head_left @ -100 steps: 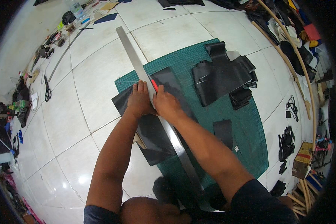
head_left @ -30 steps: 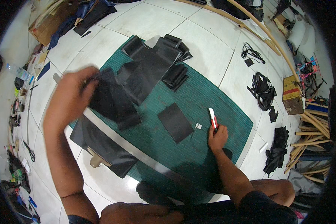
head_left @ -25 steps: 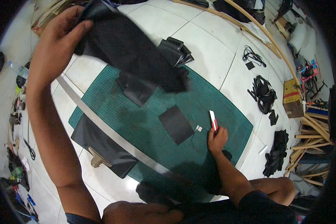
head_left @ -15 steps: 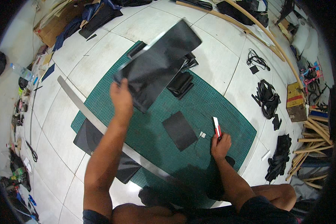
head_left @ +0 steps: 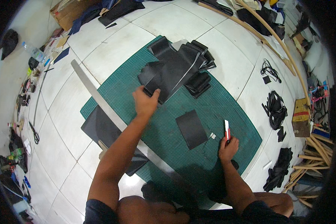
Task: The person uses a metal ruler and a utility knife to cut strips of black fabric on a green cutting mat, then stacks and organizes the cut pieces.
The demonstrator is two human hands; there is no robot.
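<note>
My left hand grips the near edge of a black sheet of material, thumb and fingers apart along that edge. The sheet lies at the far end of the green cutting mat, among folded black pieces. In my closed right hand is a red and white utility knife, its tip pointing away from me. Between the hands a small black rectangle rests flat on the mat, with a small white scrap beside it.
A long metal ruler crosses the mat's left side, passing under my left forearm. Dark sheets lie beneath it. Scissors are on the tiled floor at left; black strap bundles and wooden sticks are at right.
My left hand has come down and nearer with the black sheet, which was raised and now lies over the folded pieces. My right hand still holds the knife. The view has shifted.
</note>
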